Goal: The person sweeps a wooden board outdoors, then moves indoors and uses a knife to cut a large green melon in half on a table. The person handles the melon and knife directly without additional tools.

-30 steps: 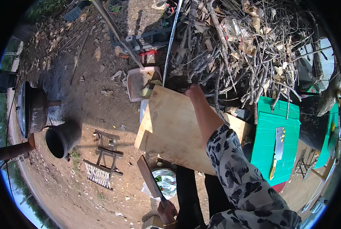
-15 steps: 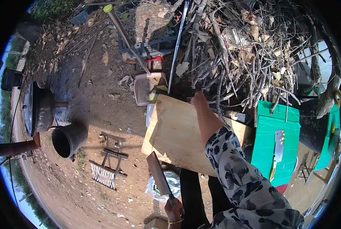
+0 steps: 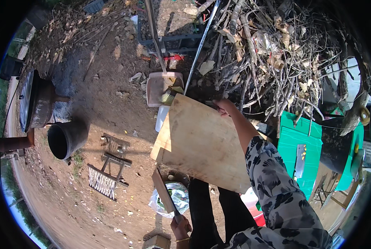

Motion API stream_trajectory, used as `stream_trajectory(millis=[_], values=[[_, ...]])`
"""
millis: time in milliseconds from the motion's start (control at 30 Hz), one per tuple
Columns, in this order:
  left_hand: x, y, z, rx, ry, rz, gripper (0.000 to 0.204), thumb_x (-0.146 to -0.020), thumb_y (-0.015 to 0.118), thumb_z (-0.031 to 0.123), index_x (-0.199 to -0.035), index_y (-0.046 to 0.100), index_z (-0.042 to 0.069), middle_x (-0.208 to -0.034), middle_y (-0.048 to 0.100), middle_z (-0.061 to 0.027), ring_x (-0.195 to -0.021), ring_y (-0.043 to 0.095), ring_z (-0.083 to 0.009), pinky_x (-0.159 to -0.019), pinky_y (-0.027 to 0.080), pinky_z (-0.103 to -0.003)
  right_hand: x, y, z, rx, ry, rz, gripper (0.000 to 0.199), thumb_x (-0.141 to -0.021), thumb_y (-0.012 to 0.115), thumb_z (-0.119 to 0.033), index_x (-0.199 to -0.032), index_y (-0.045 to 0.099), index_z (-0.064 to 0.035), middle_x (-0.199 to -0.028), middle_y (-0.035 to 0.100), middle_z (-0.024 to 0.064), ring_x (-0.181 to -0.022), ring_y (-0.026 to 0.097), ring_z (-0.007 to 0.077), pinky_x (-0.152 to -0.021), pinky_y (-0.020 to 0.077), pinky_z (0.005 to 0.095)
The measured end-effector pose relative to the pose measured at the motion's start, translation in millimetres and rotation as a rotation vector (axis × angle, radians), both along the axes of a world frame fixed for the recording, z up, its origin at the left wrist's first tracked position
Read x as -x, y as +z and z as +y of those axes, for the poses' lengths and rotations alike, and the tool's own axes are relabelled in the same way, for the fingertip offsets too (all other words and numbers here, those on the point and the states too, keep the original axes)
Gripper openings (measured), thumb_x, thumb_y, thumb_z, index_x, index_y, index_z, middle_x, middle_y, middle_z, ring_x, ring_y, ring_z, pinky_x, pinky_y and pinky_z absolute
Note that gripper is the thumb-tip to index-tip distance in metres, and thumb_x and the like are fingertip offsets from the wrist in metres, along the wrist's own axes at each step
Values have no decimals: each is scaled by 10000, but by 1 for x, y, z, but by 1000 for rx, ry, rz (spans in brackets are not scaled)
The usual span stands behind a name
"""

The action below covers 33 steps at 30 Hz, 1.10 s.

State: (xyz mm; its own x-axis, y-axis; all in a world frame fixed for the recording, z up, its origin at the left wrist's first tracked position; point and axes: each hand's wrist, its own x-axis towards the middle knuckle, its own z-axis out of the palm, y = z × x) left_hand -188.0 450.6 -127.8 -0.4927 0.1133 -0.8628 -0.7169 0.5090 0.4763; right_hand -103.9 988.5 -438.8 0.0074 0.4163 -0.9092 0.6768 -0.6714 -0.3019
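My left hand (image 3: 180,228) is closed round the handle of a cleaver (image 3: 163,191), its broad blade pointing up and left beside the near left corner of a wooden board (image 3: 202,143). Across the board's right side reaches my right arm in a patterned sleeve. At the board's far edge, my right hand (image 3: 224,107) is closed, with a small greyish end poking out to its left; the rest is hidden by the fingers. Below the cleaver blade lies a clear plastic bag (image 3: 181,196) with something green inside.
A pinkish plastic basket (image 3: 154,90) stands beyond the board, near a metal pole (image 3: 201,46). Dry branches (image 3: 272,58) are heaped at the far right. On a green surface (image 3: 287,143) lies a knife (image 3: 300,160). Leftward are a black bucket (image 3: 65,139) and a small folding stool (image 3: 106,178).
My right hand has shifted right along the board's far edge, and a small greyish end now shows at its fingers. The cleaver has moved slightly left and down with my left hand.
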Motion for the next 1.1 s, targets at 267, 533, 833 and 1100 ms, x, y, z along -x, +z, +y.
stream_trajectory(millis=[267, 533, 833, 1100], values=[[3, -20, -15, 27, -33, -12, 192, -707, 565, 53, -892, 542, 8, -629, 512, -74, -387, 478, -197, -334, 384, -318, -19, 14, -10, -607, 869, -614, 169, -865, 653, -137, -960, 772, -65, -962, 759, 149, -904, 747, 350, -695, 622, 491], [1, -14, 15, 14, -38, -55, 131, -748, 588, 3, -868, 537, 12, -607, 509, -55, -392, 470, -164, -345, 374, -298, -67, 135, -97, -1319, 292, -2, 199, -908, 698, -192, -982, 540, -96, -873, 632, 165, -758, 643, 436, -615, 505, 522], [-3, -16, 37, 10, -121, -86, 126, -727, 595, 51, -838, 558, 4, -619, 531, -66, -402, 487, -162, -351, 379, -284, -61, 86, -35, -379, -207, 501, 289, -937, 703, -226, -793, 617, 9, -594, 568, 82, -566, 629, 206, -466, 482, 353], [-4, -27, 23, 20, -98, -102, 155, -718, 571, 33, -865, 553, -8, -635, 538, -81, -396, 499, -188, -343, 396, -306, 2, 88, -39, -395, -526, 745, 246, -1014, 602, -250, -912, 614, -26, -639, 460, -29, -462, 417, 124, -407, 358, 277]])
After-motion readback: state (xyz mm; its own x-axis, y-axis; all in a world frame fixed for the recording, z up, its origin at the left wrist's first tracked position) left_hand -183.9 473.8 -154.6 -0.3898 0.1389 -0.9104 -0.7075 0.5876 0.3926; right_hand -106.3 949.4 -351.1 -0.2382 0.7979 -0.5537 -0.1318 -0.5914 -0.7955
